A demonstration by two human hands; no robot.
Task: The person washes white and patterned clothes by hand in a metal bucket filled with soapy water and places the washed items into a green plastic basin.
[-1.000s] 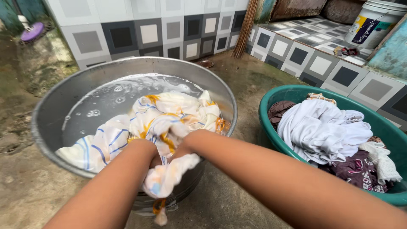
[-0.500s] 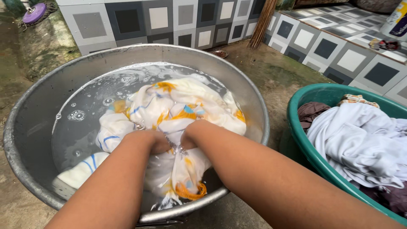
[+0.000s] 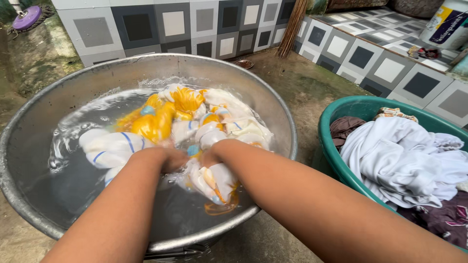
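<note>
Left hand [image 3: 168,159] and right hand [image 3: 212,157] closed together on the wet cloth [image 3: 195,131], bunched as if for scrubbing | cloth held just beyond the knuckles in the metal basin [image 3: 44,117], half under water | fingers buried in folds, grip depth unclear | green tub [image 3: 336,112] right of the right hand, cut off.

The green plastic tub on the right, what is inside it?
The green plastic tub holds a white crumpled cloth on top, brown cloth behind and dark purple cloth in front. Anything beneath is covered.
</note>
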